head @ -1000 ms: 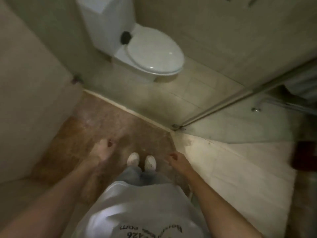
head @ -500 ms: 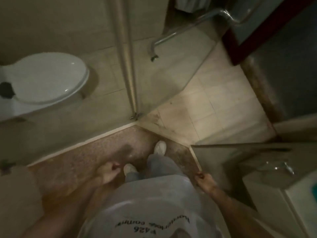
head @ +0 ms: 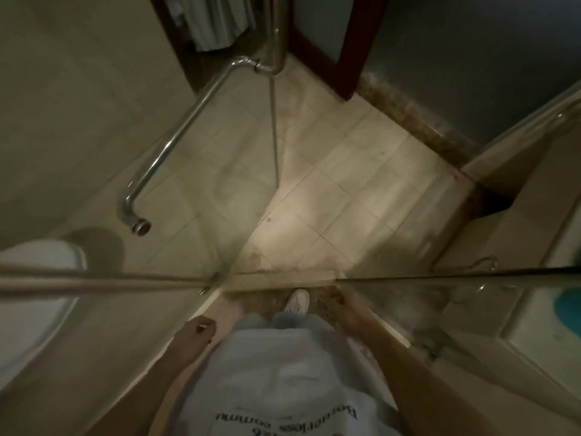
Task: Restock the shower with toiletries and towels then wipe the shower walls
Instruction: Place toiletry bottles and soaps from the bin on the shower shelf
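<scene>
I look straight down at the shower's doorway in a dim bathroom. My left hand (head: pixel 196 333) hangs at my side with loosely curled fingers and holds nothing. My right hand (head: pixel 347 309) also hangs empty, close to the edge of a glass shower panel (head: pixel 440 297). An open glass shower door (head: pixel 220 171) with a chrome bar handle (head: pixel 176 136) stands ahead on the left. A pale towel or cloth (head: pixel 217 23) hangs at the top, behind the door. No toiletries show.
A white toilet (head: pixel 41 256) sits at the left behind glass. A vanity counter with a basin and chrome tap (head: pixel 485 262) lies to the right. A dark red door frame (head: pixel 349 51) stands at the top. Beige floor tiles (head: pixel 345 190) spread ahead of my white shoe (head: pixel 297 302).
My view has swung right, from the toilet to the shower door and the vanity. Both hands stay low and empty at my sides.
</scene>
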### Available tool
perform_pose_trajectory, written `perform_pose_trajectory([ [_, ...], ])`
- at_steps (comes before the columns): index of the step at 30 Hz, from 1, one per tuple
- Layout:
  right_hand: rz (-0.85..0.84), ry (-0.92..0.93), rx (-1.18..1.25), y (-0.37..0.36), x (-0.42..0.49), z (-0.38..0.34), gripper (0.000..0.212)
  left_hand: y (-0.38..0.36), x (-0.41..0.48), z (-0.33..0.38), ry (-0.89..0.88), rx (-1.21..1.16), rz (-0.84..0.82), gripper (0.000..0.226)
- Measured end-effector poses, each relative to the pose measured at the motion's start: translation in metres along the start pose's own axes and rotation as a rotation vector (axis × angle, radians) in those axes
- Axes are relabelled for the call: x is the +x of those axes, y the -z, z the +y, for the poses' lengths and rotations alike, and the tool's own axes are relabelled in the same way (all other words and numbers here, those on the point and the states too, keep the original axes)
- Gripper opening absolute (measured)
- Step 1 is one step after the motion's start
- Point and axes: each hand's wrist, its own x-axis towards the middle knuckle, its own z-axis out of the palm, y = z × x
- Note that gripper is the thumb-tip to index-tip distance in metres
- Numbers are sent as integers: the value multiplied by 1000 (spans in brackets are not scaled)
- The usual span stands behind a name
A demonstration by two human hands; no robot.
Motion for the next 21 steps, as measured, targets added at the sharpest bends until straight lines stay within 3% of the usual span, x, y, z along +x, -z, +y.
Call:
perform_pose_trajectory([
  [2,41,14,105,20,8,-23,17,2,20,39,-12,23,-49,10],
  [6,179,99,227,71,25,-56,27,4,53,117,-74,109,-137,32],
  [10,270,58,366,113,40,-62,23,11,103,196,-27,204,-186,25],
  [14,390,-79,455,142,61,-45,25,9,170,293,-46,214,-224,18],
  [21,524,-449,708,145,82,-42,24,-24,244,525,-338,409,-298,16],
])
